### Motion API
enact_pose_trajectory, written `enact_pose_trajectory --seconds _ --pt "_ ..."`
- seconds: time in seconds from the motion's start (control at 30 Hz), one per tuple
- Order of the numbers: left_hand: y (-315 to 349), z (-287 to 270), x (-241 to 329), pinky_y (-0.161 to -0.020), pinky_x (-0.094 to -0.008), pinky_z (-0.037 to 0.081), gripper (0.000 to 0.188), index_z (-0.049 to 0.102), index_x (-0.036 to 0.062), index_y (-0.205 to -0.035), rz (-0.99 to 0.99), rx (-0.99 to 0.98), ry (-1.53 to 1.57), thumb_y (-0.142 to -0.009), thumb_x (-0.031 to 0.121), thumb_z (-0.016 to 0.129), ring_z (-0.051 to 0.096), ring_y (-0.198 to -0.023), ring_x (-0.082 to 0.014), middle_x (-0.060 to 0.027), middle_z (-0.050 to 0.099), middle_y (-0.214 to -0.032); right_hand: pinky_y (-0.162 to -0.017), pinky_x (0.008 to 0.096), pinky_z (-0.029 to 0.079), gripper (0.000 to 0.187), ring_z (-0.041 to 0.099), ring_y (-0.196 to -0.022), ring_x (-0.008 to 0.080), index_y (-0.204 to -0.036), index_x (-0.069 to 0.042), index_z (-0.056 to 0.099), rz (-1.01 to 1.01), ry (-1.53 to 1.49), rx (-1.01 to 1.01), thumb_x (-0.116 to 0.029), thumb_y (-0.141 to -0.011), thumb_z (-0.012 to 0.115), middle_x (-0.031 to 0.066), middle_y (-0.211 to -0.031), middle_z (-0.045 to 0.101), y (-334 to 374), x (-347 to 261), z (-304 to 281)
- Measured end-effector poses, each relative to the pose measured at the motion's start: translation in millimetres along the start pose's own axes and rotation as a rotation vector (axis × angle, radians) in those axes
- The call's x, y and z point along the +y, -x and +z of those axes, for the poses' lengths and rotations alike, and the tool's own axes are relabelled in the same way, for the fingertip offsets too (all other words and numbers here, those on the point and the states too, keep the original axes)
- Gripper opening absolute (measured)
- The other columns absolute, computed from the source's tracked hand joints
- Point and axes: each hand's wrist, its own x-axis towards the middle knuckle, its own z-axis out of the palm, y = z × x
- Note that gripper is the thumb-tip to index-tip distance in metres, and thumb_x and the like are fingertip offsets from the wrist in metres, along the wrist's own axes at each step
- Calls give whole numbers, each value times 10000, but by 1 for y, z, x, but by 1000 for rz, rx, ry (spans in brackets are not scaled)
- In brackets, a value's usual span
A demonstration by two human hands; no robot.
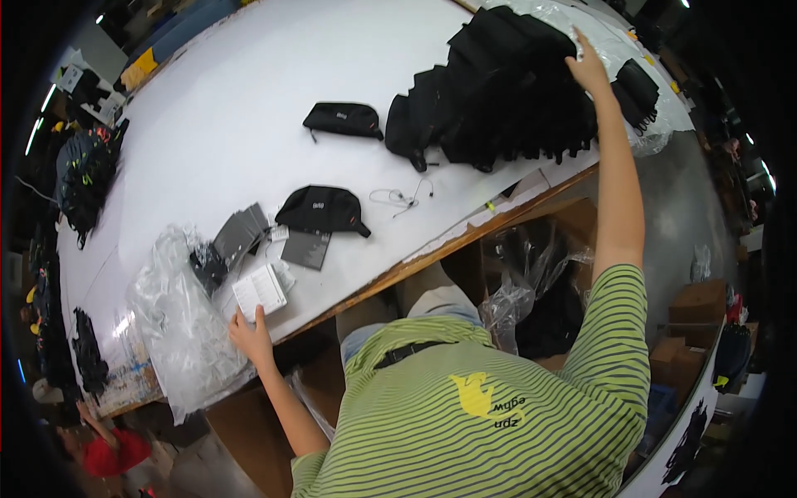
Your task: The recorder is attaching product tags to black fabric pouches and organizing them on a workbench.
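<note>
My right hand [588,68] is stretched out to the far right, fingers apart, at the edge of a big pile of black zip pouches [506,91]. My left hand [248,334] lies at the near edge of a small stack of white printed cards [260,290], thumb and fingers spread and touching it. Just beyond the cards is a single black pouch [320,209], partly over a dark grey card [305,249]. Several more dark grey cards [241,234] are fanned out to its left. Another black pouch [343,119] lies farther back.
Crumpled clear plastic bags [183,324] cover the table's left front. A thin dark cord [403,199] lies near the wooden table edge [432,254]. Below it is an open carton [573,217] with plastic and black items. A person in red [116,452] is at lower left.
</note>
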Motion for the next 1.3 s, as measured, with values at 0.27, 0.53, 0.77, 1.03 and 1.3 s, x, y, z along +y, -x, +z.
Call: enact_pose_trajectory --seconds 0.27,0.53,0.77,1.03,1.3 --pt "13 -18 32 -923 -450 360 457 541 -35 -1111 21 224 -44 -806 276 679 446 -1090 -368 -192 511 -1152 -555 257 452 115 542 -582 120 -887 -53 636 -295 -498 -27 -98 -788 673 36 -763 603 135 -201 9" --pt "3 -37 30 -788 -321 436 246 494 -34 -1043 -189 -34 835 -836 70 578 557 -947 -221 -112 544 -1081 -694 389 481 85 607 -812 252 -838 -103 614 -342 -329 -774 -139 -770 649 62 -817 592 276 -242 134" --pt "37 -48 65 -803 -273 447 576 327 9 -1374 -405 -92 1401 -845 41 552 519 -1077 -183 -117 510 -1210 -700 385 475 106 607 -822 280 -811 -57 603 -414 -191 -871 -146 -782 653 88 -895 616 280 -242 165" --pt "60 -34 97 -927 -306 374 703 296 24 -1368 -279 -315 1166 -807 155 699 445 -1097 -178 -119 457 -1226 -530 218 423 129 524 -569 72 -790 -46 675 -145 -706 -409 -154 -739 725 20 -735 648 195 -246 102" --pt "67 -39 135 -715 -212 430 275 574 -32 -1038 -163 -462 1273 -830 109 686 521 -817 -80 -28 582 -944 -519 202 415 89 495 -561 50 -881 -34 619 257 -1489 -669 -121 -871 599 22 -731 629 199 -275 51"
